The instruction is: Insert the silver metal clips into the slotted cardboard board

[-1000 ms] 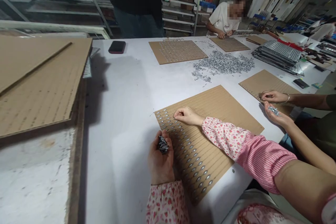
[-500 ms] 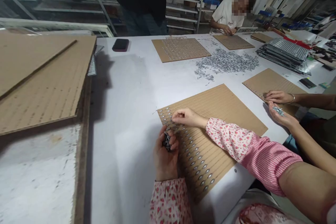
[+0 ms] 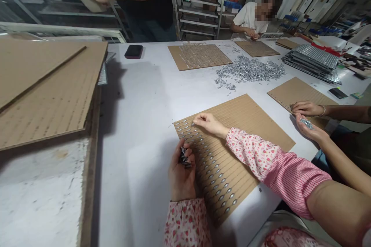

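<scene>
- Shifted slightly farther out over the lined cardboard [image 3: 252, 127] with right hand [image 3: 210, 124].
- Pinching narrowly at one metal piece [image 3: 193, 124]; cannot tell if gripped.
- Cupping loose pieces [image 3: 184, 157] in left hand [image 3: 180, 175], by cardboard flat on white table [image 3: 139, 123].
- Best laid lightly, evenly aligned, nudging nothing nearby.

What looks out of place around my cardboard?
A small dark oval sits alone on the white table, just off the near right edge of the cardboard. The metal pieces there form rows, so it looks stray; I can't tell if it's one.
</scene>
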Motion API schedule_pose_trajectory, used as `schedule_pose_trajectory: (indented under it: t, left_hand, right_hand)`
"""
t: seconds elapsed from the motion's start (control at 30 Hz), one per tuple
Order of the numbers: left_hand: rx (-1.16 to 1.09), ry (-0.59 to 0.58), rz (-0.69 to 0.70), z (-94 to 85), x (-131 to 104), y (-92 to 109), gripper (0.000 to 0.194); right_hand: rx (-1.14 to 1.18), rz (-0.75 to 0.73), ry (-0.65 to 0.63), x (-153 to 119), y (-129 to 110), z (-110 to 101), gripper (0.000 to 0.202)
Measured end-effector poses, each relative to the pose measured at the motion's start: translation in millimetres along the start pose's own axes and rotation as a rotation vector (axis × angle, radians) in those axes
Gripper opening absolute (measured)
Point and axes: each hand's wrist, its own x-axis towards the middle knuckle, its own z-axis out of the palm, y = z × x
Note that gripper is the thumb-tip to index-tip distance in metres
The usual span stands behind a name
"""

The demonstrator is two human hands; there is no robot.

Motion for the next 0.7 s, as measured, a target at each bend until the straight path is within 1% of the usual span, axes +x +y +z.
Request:
schedule_pose_trajectory:
  t: [0.03,0.1,0.17,0.23,0.4,0.53,0.63,0.7]
  left_hand:
    - [-0.034,0.021,-0.008,-0.2,0.2,1.1,0.021]
    - [-0.068,0.047,-0.015,-0.5,0.5,2.5,0.022]
    - [-0.072,0.058,-0.025,-0.8,0.9,2.9,0.024]
    - [-0.073,0.061,-0.045,-1.3,1.4,2.8,0.025]
    - [-0.061,0.039,-0.071,-3.2,1.8,3.1,0.025]
    - [-0.044,0.005,-0.043,-5.0,2.2,2.0,0.019]
    - [-0.025,-0.024,-0.004,-5.1,2.5,-0.3,0.015]
    - [-0.006,-0.039,0.020,-4.3,2.5,-2.2,0.013]
  right_hand:
    - [-0.101,0.004,0.034,4.6,4.9,-4.6,0.019]
    - [-0.322,-0.005,0.059,10.7,12.2,-10.7,0.019]
    - [-0.479,-0.042,0.074,12.2,15.4,-10.6,0.021]
    - [-0.566,-0.081,0.082,10.0,15.5,-5.5,0.022]
    - [-0.713,-0.148,0.111,3.4,17.0,7.7,0.022]
    - [-0.780,-0.193,0.146,5.1,24.4,6.3,0.016]
    - [-0.726,-0.227,0.159,5.3,24.0,3.7,0.013]
    - [-0.618,-0.248,0.156,1.5,18.1,4.3,0.014]
